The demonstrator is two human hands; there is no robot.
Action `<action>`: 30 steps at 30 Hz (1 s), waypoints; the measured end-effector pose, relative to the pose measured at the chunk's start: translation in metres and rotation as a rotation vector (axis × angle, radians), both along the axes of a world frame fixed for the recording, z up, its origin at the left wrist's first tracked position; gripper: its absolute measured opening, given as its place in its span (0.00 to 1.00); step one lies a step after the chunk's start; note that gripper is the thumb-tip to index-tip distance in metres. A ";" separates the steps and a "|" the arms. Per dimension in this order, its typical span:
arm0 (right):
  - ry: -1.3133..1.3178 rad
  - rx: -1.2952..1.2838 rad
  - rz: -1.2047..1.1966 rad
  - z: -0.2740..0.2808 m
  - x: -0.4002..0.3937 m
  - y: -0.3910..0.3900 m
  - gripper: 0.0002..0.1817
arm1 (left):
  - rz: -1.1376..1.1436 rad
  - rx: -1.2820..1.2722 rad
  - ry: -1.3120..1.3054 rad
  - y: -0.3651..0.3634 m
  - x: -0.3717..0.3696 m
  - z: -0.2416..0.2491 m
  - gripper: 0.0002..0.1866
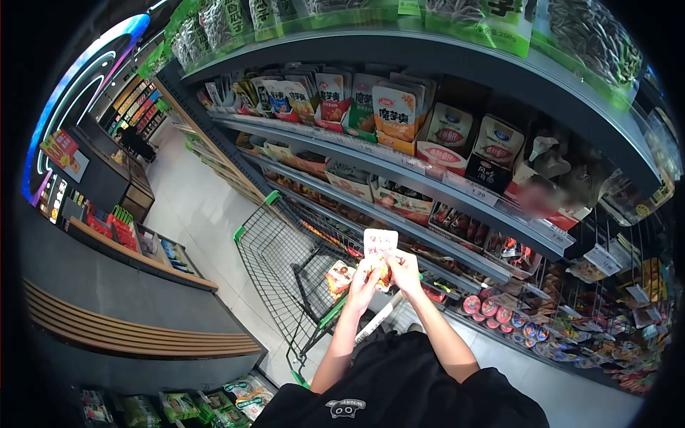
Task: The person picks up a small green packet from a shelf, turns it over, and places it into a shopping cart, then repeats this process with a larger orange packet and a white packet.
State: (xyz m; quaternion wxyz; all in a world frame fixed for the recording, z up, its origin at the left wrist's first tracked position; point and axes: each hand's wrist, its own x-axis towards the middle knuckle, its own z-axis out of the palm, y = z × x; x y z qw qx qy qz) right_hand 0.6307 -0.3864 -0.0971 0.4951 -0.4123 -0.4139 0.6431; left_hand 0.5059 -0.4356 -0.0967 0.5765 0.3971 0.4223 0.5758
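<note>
Between my two hands is a small snack packet, white at the top with red writing and orange-red lower down. My left hand grips its lower left side. Fingers of my right hand pinch the right edge. Both hands are over the handle end of a shopping cart, a black wire basket with green corners. Inside the cart, just left of my left hand, lies a red and yellow snack bag.
Shelves of packaged snacks with price tags rise in front and to the right. Pink-lidded cups sit low on the right. A grey counter with wooden slats stands on the left. A tiled aisle runs back between them.
</note>
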 end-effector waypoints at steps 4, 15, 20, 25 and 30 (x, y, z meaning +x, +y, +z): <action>-0.044 0.073 -0.048 -0.005 -0.005 0.000 0.10 | 0.005 -0.112 0.041 -0.001 -0.006 -0.011 0.18; -0.476 0.151 0.144 -0.062 -0.007 -0.009 0.16 | -0.066 -0.260 -0.044 -0.024 -0.065 -0.074 0.22; -0.982 0.380 0.245 -0.070 -0.009 -0.023 0.18 | 0.222 -0.524 -0.038 -0.015 -0.162 -0.164 0.15; -1.249 0.425 0.254 -0.070 -0.022 -0.026 0.20 | 0.399 -0.937 -0.035 -0.013 -0.227 -0.264 0.13; -1.259 0.455 0.244 -0.079 -0.024 -0.023 0.21 | 0.338 -0.978 0.218 0.015 -0.245 -0.373 0.16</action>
